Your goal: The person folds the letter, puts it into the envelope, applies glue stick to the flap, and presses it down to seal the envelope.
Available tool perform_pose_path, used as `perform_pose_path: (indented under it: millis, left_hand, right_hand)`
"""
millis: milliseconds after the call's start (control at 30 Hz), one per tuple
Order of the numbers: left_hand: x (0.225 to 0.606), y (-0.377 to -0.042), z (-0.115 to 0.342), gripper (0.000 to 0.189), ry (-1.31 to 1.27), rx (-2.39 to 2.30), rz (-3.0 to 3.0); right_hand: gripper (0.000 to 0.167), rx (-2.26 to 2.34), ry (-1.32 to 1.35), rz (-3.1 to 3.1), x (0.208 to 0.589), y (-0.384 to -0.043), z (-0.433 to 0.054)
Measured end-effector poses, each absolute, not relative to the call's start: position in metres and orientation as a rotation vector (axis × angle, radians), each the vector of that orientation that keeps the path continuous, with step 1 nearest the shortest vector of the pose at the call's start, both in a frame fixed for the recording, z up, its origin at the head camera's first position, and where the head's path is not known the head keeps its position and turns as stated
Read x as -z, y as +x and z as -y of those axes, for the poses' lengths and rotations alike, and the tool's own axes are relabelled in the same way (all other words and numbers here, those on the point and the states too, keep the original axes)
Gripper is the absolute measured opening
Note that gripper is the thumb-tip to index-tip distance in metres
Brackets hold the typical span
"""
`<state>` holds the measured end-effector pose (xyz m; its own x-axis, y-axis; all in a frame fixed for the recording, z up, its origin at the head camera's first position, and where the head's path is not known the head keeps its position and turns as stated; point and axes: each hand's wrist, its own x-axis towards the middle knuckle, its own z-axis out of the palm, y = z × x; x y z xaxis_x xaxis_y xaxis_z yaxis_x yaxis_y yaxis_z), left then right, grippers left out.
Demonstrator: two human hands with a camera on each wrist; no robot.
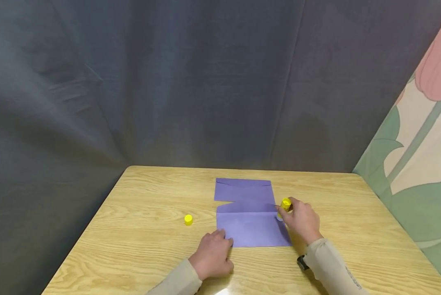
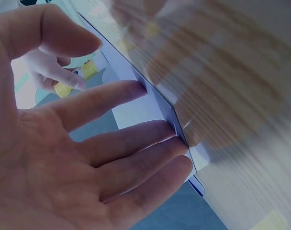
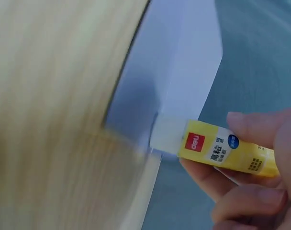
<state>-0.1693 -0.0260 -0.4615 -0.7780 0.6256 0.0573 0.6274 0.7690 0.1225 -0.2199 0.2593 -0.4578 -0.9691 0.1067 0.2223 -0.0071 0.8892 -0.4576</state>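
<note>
My right hand (image 1: 304, 220) pinches a yellow glue stick (image 3: 207, 143) between thumb and fingers. Its white end is down on the right end of an open purple envelope (image 1: 251, 231), near the fold of the raised flap (image 1: 242, 207). At the envelope's lower left corner, my left hand (image 1: 213, 254) rests with its fingertips on the paper. In the left wrist view those fingers (image 2: 131, 139) are fairly straight and touch the envelope, and the thumb stands apart. The yellow cap (image 1: 188, 220) stands on the table, left of the envelope.
A second purple envelope (image 1: 244, 190) lies just behind the first, partly covered by its flap. Both are on a wooden table (image 1: 150, 192). A dark curtain (image 1: 205, 82) hangs behind the table's far edge, and a flower-patterned cloth (image 1: 419, 164) hangs to the right.
</note>
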Motion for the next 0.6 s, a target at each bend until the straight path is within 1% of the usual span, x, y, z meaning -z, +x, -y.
perform_pose_path:
  millis: [133, 233, 600]
  left_hand:
    - [0.464, -0.17, 0.026, 0.026, -1.04, 0.204, 2.96]
    - [0.464, -0.171, 0.026, 0.029, -1.047, 0.205, 2.965]
    - [0.465, -0.17, 0.027, 0.037, -1.068, 0.225, 2.927]
  right_hand:
    - [0.032, -0.713, 0.035, 2.778, 0.461, -0.215, -0.237]
    - [0.027, -0.723, 0.096, 2.743, 0.464, -0.214, -0.215]
    - [0.023, -0.837, 0.281, 2.725, 0.466, -0.228, -0.152]
